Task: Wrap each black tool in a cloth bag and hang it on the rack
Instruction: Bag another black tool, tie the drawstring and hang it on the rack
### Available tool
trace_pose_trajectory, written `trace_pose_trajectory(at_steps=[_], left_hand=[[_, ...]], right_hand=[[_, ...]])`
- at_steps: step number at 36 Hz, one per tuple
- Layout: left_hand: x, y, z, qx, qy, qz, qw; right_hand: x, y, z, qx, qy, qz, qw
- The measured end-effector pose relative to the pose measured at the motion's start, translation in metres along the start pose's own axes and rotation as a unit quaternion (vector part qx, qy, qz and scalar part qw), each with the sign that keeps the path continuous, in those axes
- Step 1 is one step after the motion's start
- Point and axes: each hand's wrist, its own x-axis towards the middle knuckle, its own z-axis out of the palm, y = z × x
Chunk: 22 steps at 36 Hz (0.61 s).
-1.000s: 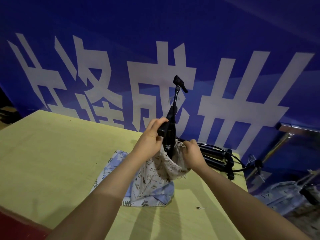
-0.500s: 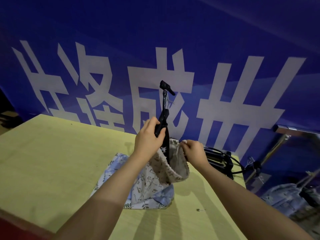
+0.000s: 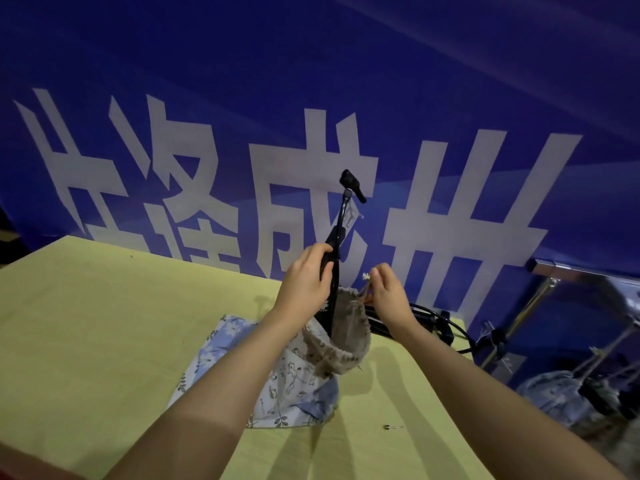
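Note:
A long black tool (image 3: pixel 341 233) stands upright with its lower end inside a beige printed cloth bag (image 3: pixel 343 344) on the yellow table (image 3: pixel 104 323). My left hand (image 3: pixel 306 284) grips the tool's shaft just above the bag mouth. My right hand (image 3: pixel 386 296) pinches the bag's drawstring (image 3: pixel 366 279) at the right side of the opening. Under the beige bag lies a blue floral cloth bag (image 3: pixel 221 344). More black tools (image 3: pixel 429 323) lie behind my right hand.
A blue banner with large white characters (image 3: pixel 311 168) covers the wall behind the table. At the right, a metal rack (image 3: pixel 554 271) holds several wrapped bags (image 3: pixel 554 396). A small metal pin (image 3: pixel 391 427) lies on the table near the front.
The tool has sunk a little deeper into the beige bag. My right hand let go of the bag rim and moved up, pulling the drawstring.

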Motion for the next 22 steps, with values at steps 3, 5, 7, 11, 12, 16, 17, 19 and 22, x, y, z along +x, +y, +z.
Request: trace_pose_trajectory(at_steps=[3, 5, 7, 11, 12, 16, 17, 19, 22], left_hand=[[0.001, 0.005, -0.001, 0.021, -0.017, 0.023, 0.999], [0.002, 0.005, -0.001, 0.038, -0.03, 0.033, 0.998], [0.003, 0.003, -0.001, 0.053, -0.04, 0.032, 0.997], [0.002, -0.002, -0.002, 0.074, -0.05, 0.026, 0.996], [0.002, -0.003, -0.002, 0.078, -0.051, 0.021, 0.995], [0.005, -0.007, -0.005, 0.097, -0.048, 0.005, 0.994], [0.006, -0.008, -0.005, 0.106, -0.047, 0.005, 0.993], [0.007, -0.009, -0.005, 0.122, -0.043, 0.005, 0.992], [0.007, -0.011, -0.004, 0.143, -0.038, 0.006, 0.989]], right_hand=[[0.001, -0.01, -0.004, 0.073, -0.008, 0.031, 0.997], [0.003, -0.018, -0.005, 0.074, -0.019, 0.023, 0.997], [0.007, -0.022, -0.004, 0.06, -0.03, 0.013, 0.998], [0.012, -0.031, -0.005, 0.052, -0.019, 0.007, 0.998], [0.013, -0.033, -0.007, 0.059, -0.023, 0.003, 0.998], [0.016, -0.036, -0.017, -0.104, -0.097, -0.054, 0.988], [0.017, -0.035, -0.018, -0.189, -0.121, -0.06, 0.973], [0.019, -0.029, -0.017, -0.331, -0.157, -0.051, 0.929], [0.016, -0.024, -0.015, -0.444, -0.155, -0.065, 0.88]])
